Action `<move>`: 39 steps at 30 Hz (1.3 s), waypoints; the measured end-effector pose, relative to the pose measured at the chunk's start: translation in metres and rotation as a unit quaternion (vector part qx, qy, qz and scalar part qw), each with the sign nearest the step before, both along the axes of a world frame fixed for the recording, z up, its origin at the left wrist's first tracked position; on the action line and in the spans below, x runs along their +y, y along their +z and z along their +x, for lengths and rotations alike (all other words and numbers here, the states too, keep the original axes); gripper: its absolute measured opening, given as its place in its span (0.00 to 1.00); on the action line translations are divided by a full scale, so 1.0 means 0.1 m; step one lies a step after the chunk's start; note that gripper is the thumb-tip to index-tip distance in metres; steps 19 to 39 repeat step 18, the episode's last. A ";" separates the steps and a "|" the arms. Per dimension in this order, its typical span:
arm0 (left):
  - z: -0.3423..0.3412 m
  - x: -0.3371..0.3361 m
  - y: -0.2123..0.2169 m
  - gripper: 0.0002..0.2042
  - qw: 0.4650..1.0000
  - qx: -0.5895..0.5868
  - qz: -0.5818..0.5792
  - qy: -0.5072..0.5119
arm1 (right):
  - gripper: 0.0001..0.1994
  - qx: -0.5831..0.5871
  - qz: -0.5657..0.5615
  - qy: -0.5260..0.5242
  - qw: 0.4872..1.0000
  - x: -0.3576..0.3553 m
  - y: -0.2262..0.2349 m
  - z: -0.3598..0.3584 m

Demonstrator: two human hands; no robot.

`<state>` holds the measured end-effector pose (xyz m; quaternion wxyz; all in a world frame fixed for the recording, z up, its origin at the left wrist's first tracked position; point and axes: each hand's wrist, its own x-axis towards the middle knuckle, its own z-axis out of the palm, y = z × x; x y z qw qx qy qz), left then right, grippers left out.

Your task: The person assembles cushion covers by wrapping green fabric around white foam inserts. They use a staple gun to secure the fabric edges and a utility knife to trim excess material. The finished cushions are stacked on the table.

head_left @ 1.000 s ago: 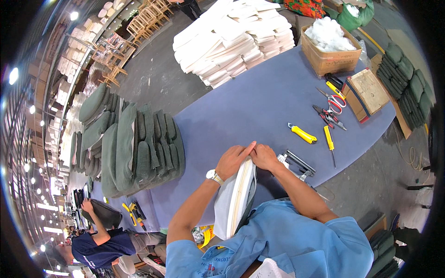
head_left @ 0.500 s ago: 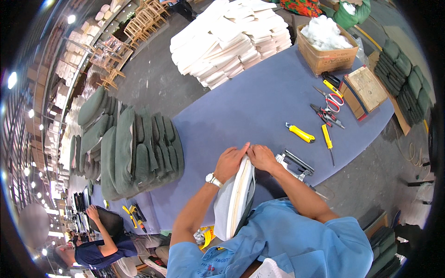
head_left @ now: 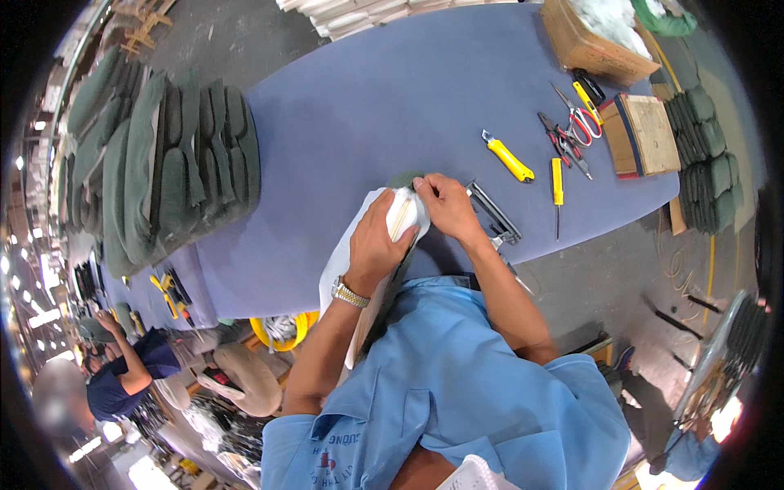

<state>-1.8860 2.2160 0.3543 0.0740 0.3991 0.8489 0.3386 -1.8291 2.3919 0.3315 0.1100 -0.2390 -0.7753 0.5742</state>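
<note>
Both forearms reach forward, left hand [head_left: 371, 245] and right hand [head_left: 445, 206] close together, fingers curled in a grip.

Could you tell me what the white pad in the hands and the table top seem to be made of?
White pad: apparently soft fabric over foam; it bends and creases under both hands. Table top: likely matte blue-grey cloth or felt, with no shine.

white stacks [head_left: 359, 12] cut off, box [head_left: 588, 41] cropped

A white fabric-covered panel [head_left: 359, 245] stands on edge, tilted against the blue worktop's [head_left: 367, 106] near edge, its top corner gripped.
</note>
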 end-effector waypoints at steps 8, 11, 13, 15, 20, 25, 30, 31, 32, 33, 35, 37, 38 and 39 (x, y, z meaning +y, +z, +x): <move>-0.06 0.02 -0.01 0.32 0.992 -0.129 0.010 -0.016 | 0.19 -0.063 -0.039 -0.007 0.997 0.10 -0.08 0.08; -0.12 0.00 -0.07 0.36 0.984 -0.171 -0.035 -0.035 | 0.20 -0.050 -0.069 -0.005 0.996 0.11 -0.17 0.10; -0.12 0.01 -0.11 0.39 0.980 -0.176 -0.082 -0.042 | 0.20 -0.036 -0.094 -0.004 0.995 0.12 -0.19 0.12; -0.12 0.05 -0.08 0.43 0.975 -0.163 -0.149 -0.040 | 0.20 -0.025 -0.126 -0.001 0.992 0.11 -0.12 0.10; -0.15 -0.01 -0.16 0.47 0.981 -0.144 -0.111 -0.068 | 0.20 -0.030 -0.130 0.000 0.991 0.11 -0.20 0.10; -0.15 -0.01 -0.16 0.47 0.981 -0.144 -0.111 -0.068 | 0.20 -0.030 -0.130 0.000 0.991 0.11 -0.20 0.10; -0.15 -0.01 -0.16 0.47 0.981 -0.144 -0.111 -0.068 | 0.20 -0.030 -0.130 0.000 0.991 0.11 -0.20 0.10; -0.15 -0.01 -0.16 0.47 0.981 -0.144 -0.111 -0.068 | 0.20 -0.030 -0.130 0.000 0.991 0.11 -0.20 0.10; -0.15 -0.01 -0.16 0.47 0.981 -0.144 -0.111 -0.068 | 0.20 -0.030 -0.130 0.000 0.991 0.11 -0.20 0.10; -0.15 -0.01 -0.16 0.47 0.981 -0.144 -0.111 -0.068 | 0.20 -0.030 -0.130 0.000 0.991 0.11 -0.20 0.10; -0.15 -0.01 -0.16 0.47 0.981 -0.144 -0.111 -0.068 | 0.20 -0.030 -0.130 0.000 0.991 0.11 -0.20 0.10; -0.15 -0.01 -0.16 0.47 0.981 -0.144 -0.111 -0.068 | 0.20 -0.030 -0.130 0.000 0.991 0.11 -0.20 0.10; -0.15 -0.01 -0.16 0.47 0.981 -0.144 -0.111 -0.068 | 0.20 -0.030 -0.130 0.000 0.991 0.11 -0.20 0.10; -0.15 -0.01 -0.16 0.47 0.981 -0.144 -0.111 -0.068 | 0.20 -0.030 -0.130 0.000 0.991 0.11 -0.20 0.10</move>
